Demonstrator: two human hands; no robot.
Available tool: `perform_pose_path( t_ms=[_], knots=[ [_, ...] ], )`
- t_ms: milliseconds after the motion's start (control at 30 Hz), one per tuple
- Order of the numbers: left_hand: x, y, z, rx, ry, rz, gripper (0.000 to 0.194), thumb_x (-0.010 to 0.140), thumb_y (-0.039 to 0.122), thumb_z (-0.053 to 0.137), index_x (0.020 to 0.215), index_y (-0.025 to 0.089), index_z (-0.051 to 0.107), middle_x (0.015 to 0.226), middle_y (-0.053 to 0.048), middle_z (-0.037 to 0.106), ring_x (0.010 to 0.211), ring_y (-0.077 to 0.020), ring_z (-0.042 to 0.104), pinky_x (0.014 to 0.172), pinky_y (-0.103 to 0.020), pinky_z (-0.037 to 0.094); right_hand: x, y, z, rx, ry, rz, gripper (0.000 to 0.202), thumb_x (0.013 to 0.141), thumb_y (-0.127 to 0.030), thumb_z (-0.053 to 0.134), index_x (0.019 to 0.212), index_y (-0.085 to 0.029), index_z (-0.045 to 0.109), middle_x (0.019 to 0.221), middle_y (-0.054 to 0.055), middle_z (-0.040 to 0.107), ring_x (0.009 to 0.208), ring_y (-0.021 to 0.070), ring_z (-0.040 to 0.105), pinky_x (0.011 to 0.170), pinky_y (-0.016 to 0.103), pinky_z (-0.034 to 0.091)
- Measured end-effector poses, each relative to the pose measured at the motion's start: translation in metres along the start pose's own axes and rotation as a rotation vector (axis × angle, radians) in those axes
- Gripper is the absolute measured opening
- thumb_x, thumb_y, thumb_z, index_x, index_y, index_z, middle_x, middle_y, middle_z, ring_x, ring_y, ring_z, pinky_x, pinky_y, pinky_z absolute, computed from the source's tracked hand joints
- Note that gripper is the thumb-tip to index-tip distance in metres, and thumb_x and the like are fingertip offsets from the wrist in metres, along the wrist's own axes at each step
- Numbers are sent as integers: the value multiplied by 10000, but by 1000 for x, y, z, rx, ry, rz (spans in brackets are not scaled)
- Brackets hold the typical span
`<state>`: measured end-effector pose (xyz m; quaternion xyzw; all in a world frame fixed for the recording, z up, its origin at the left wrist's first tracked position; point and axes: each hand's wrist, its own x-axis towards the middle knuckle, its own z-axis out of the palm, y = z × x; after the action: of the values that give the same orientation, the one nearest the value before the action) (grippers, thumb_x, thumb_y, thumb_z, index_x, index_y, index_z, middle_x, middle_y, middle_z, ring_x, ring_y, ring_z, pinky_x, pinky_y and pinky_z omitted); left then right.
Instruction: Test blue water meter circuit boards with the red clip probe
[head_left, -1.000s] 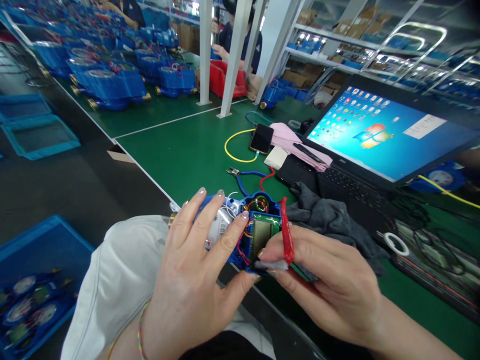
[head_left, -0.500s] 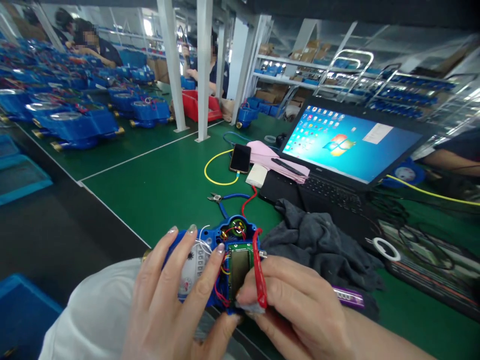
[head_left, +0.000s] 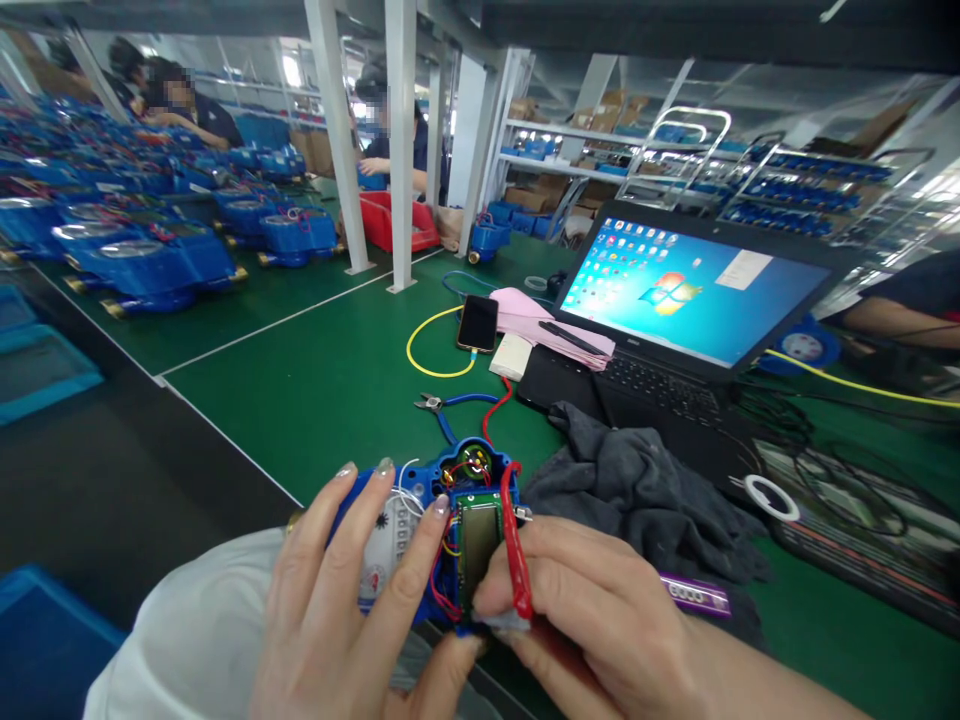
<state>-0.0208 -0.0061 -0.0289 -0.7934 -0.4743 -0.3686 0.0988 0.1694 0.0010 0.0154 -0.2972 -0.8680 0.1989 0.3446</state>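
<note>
A blue water meter (head_left: pixel 427 470) lies tilted at the table's near edge, its lid off. Its dial face, red wires and a green circuit board (head_left: pixel 480 540) with a grey display show. My left hand (head_left: pixel 352 610) is spread over the dial side, fingertips on the top and thumb at the lower edge, gripping the meter. With thumb and fingers, my right hand (head_left: pixel 600 610) pinches a small grey piece (head_left: pixel 510 620) at the board's lower right corner. A red sleeved cable (head_left: pixel 515 550) runs down the board's right side to that piece. The piece's kind is partly hidden by fingers.
Blue-handled cutters (head_left: pixel 442 405), a phone (head_left: pixel 478 322) and pink cloth (head_left: pixel 540 322) lie beyond the meter. A laptop (head_left: pixel 690 290), dark cloth (head_left: pixel 637 480) and purple object (head_left: pixel 697 596) are on the right. Many blue meters (head_left: pixel 150 255) stand back left; co-workers sit behind.
The view has tilted slightly. Both hands stay in nearly the same place on the meter. A co-worker behind the post has lowered a raised hand.
</note>
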Motion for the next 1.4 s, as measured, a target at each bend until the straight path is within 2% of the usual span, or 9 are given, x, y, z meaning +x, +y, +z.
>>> perform_pose_path(
  t_ms=[133,367,733,1400],
  knots=[
    [-1,1,-2,-28,-12,-6,439,774,368,636,1182,225,561,1308,-151,483,1236,-383,410,932,-591,423,-1,0,0,-24,-12,-4,176,819,-40,505,964,-130,547,827,71,623,733,131,548,661,237,499],
    [2,7,-9,-104,-38,-14,449,750,280,677,1169,161,571,1325,-182,448,1268,-392,356,976,-606,390,-3,-1,-1,-77,-3,-3,175,820,-55,521,973,-124,569,822,68,631,748,142,585,663,248,510],
    [3,7,-10,-104,-65,-16,458,759,288,666,1184,157,555,1331,-187,433,1276,-395,339,980,-614,378,-2,-2,-3,-81,5,-17,158,814,-51,516,945,-105,586,820,68,636,753,131,583,662,226,511],
    [1,1,-6,-36,-17,36,474,752,295,665,1200,181,557,1320,-183,465,1234,-404,399,911,-604,433,-2,3,0,-23,-6,-14,156,830,-64,485,952,-135,550,816,69,615,726,139,554,643,245,488]
  ],
)
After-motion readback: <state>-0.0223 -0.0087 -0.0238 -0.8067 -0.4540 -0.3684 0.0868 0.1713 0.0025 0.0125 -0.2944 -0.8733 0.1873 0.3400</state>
